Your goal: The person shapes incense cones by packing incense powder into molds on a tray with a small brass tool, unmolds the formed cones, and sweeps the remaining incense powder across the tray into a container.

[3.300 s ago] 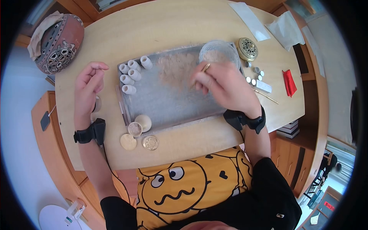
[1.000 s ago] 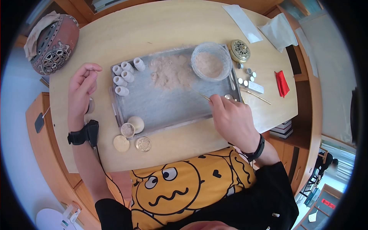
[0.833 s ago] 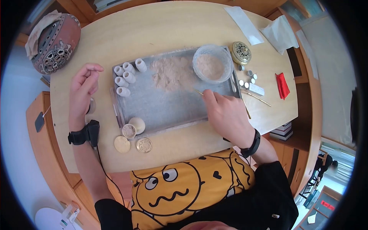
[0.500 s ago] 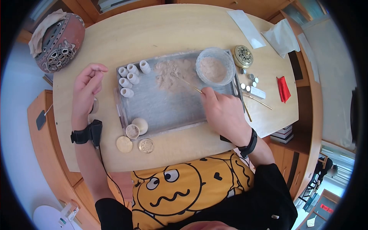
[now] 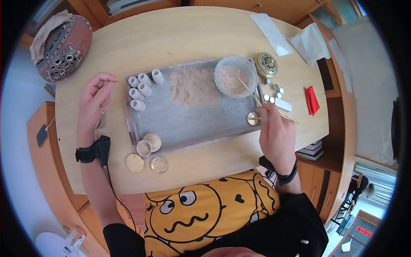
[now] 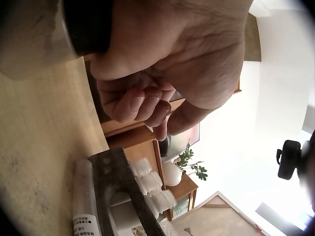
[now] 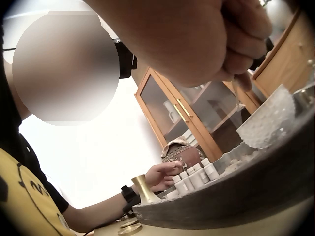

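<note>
In the head view my right hand pinches a thin brass stick. The stick slants up and left, and its far end is down in the pale powder inside a clear textured bowl. That bowl stands in the back right corner of a grey tray. Beige powder is spread to the left of the bowl. My left hand is raised left of the tray, fingers loosely curled and holding nothing. Nearest to it are several small white bottles. The right wrist view shows the bowl below the right hand.
A brass cup of powder sits at the tray's front left corner, with two gold discs beside it. A small brass dish lies at the right edge. Rightward are a pierced brass burner, small tins and a red pouch.
My right hand has moved right, and the stick's tip has gone from the powder on the tray into the bowl. The left hand stays in place.
</note>
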### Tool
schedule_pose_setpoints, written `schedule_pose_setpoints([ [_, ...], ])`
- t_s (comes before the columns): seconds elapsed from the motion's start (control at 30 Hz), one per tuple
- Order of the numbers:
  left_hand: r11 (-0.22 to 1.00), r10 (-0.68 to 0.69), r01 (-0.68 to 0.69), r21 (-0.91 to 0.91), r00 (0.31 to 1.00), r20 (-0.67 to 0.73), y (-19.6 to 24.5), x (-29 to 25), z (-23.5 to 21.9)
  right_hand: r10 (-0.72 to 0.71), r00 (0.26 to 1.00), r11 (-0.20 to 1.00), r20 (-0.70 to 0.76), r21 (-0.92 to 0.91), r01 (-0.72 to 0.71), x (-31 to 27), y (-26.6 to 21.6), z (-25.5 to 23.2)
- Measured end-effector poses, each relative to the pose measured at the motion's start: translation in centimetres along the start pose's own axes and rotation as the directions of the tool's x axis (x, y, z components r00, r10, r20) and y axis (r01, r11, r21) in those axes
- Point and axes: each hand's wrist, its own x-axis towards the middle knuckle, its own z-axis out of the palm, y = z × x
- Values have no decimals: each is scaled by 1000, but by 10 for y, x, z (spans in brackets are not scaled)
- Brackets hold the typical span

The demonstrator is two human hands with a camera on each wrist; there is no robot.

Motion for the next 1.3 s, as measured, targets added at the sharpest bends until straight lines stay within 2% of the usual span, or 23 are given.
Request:
schedule_pose_setpoints([
  [0.03, 1000, 6, -6, 5, 1000, 6, 0, 0, -1, 43, 998, 999, 53, 18, -44, -1, 3, -2],
  [0.13, 1000, 5, -5, 19, 1000, -10, 0, 0, -1, 45, 993, 997, 109, 50, -51, -3, 9, -3],
  [0.23, 1000, -22, 23, 14, 999, -25, -3, 0, -3, 60, 996, 994, 71, 85, -66, -2, 7, -5],
  [0.37, 1000, 11, -11, 19, 1000, -9, 0, 0, -3, 67, 991, 993, 115, 93, -78, 0, -7, -13],
  [0.43, 1000, 6, -6, 21, 1000, -1, 0, 0, -2, -136, 975, 986, 173, 115, 117, 1, -16, -13],
  [0.47, 1000, 2, -2, 19, 1000, -1, -1, 0, -2, -136, 975, 987, 178, 115, 116, 1, -19, -9],
  [0.57, 1000, 19, -19, -1, 1000, 12, -2, 0, -4, -193, 926, 977, 324, -27, 213, 3, -25, 2],
  [0.8, 1000, 10, -10, -11, 1000, 3, -2, 1, -1, -220, 912, 968, 346, -42, 249, 17, -32, 36],
  [0.97, 1000, -1, 1, -2, 1000, -8, -1, 3, -3, -143, 933, 985, 330, -43, 166, 23, -33, 50],
  [1.03, 999, 6, -5, -48, 1000, 20, -2, 2, -4, -148, 941, 987, 305, -19, 161, 20, -33, 50],
  [1.13, 1000, 1, -1, -5, 1000, -10, 0, 1, -2, -143, 957, 989, 253, 6, 146, 21, -36, 43],
  [1.3, 1000, 9, -9, -12, 1000, 15, -3, 2, -4, -129, 973, 992, 189, 13, 129, 15, -32, 24],
])
